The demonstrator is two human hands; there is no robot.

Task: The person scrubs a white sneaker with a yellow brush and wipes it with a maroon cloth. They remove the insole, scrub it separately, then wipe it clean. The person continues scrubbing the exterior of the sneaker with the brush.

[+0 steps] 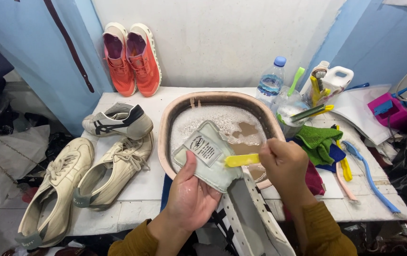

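Observation:
My left hand (191, 192) grips a white sneaker (213, 159) by its tongue, holding it over the near rim of a brown basin (165, 118) of soapy water. The shoe's tongue shows a sewn label, and its sole side with black stripes hangs toward me. My right hand (284, 163) holds a yellow brush (241, 160) whose head lies against the tongue. Both forearms wear mustard sleeves.
Three cream sneakers (118, 163) lie left of the basin and a pair of orange shoes (132, 59) leans on the wall. Right of the basin are a water bottle (270, 81), a cup of brushes (294, 113), a green cloth (318, 141), a white jug (336, 78) and blue brushes (369, 175).

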